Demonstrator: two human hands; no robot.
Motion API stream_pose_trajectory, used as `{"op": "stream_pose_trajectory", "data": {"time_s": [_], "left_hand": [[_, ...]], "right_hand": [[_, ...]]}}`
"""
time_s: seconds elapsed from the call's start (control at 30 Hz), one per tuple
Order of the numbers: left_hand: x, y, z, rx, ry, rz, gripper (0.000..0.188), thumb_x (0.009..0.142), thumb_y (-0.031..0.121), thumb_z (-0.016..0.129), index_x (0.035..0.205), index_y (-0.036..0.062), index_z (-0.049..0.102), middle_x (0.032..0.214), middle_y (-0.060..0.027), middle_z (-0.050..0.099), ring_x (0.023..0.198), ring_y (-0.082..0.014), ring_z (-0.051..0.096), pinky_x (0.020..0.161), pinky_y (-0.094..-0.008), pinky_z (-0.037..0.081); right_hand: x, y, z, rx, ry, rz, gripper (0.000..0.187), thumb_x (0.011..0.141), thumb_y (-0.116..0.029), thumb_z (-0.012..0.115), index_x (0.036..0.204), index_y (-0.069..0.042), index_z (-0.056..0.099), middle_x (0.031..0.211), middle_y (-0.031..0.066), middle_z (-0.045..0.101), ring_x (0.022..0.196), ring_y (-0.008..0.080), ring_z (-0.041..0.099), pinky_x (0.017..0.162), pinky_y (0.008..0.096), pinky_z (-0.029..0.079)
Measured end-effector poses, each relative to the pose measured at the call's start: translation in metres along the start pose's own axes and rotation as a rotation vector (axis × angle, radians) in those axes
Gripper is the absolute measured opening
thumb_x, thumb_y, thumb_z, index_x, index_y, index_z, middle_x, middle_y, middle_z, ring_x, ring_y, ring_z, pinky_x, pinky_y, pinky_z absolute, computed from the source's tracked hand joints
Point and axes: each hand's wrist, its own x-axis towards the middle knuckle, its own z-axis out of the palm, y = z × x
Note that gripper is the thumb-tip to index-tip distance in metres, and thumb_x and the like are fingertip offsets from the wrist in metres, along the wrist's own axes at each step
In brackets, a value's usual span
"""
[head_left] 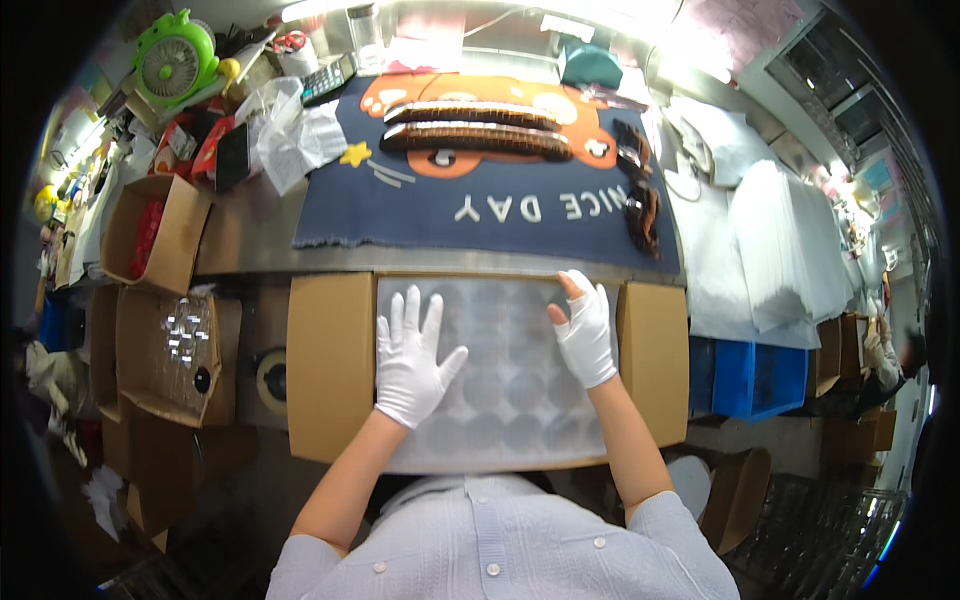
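An open cardboard box lies in front of me, its side flaps folded outward. A translucent sheet covers its inside, and rows of round shapes show dimly through it. My left hand, in a white glove, rests flat on the sheet's left part with fingers spread. My right hand is at the box's far right part, also gloved, with bare thumb and index fingertips. Its thumb and index finger stand apart, and nothing shows between them. Whether it presses the sheet or the box edge, I cannot tell.
Beyond the box, a dark blue mat bears two long glossy brown rows and dark brown shiny pieces. White sheets are stacked at right above a blue crate. Small cartons stand left, near a green fan.
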Motion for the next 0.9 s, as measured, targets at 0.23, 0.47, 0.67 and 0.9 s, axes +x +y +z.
{"op": "stream_pose_trajectory", "data": {"time_s": [0.23,0.47,0.67,0.9], "left_hand": [[0.219,-0.075,0.009,0.065,0.287,-0.050,0.082,0.090,0.046,0.061,0.155,0.0097,0.027,0.160,-0.0230,0.022,0.146,-0.0441,0.021,0.118,-0.0557,0.019],[0.268,-0.108,0.014,0.084,0.354,-0.196,0.091,0.085,0.050,0.063,0.153,0.0018,0.027,0.155,-0.0254,0.031,0.143,-0.0413,0.031,0.117,-0.0550,0.023],[0.275,-0.107,-0.007,-0.172,0.311,-0.052,0.077,0.078,0.026,0.064,0.148,0.0097,0.039,0.140,-0.0147,0.052,0.128,-0.0349,0.049,0.112,-0.0488,0.031],[0.217,-0.084,-0.019,-1.335,0.380,-0.093,0.083,0.093,0.007,0.059,0.157,-0.0010,0.007,0.156,-0.0224,0.032,0.140,-0.0287,0.036,0.114,-0.0343,0.030]], "right_hand": [[0.252,0.152,0.014,-0.461,-0.110,-0.032,0.041,0.086,-0.009,0.059,0.127,-0.001,0.057,0.112,0.0192,0.067,0.102,0.0335,0.066,0.087,0.0397,0.052],[0.289,0.150,0.064,0.350,-0.242,0.118,0.024,0.080,-0.004,0.067,0.103,-0.004,0.060,0.093,0.0113,0.066,0.086,0.0274,0.068,0.075,0.0393,0.054],[0.328,-0.026,0.151,0.046,-0.131,-0.322,0.030,0.093,-0.033,0.065,0.106,-0.006,0.060,0.098,0.0161,0.068,0.085,0.0336,0.069,0.074,0.0418,0.055],[0.292,-0.076,0.140,0.003,-0.115,-0.240,0.021,0.099,-0.026,0.057,0.095,-0.005,0.055,0.073,0.0169,0.068,0.064,0.0345,0.068,0.058,0.0446,0.053]]}}
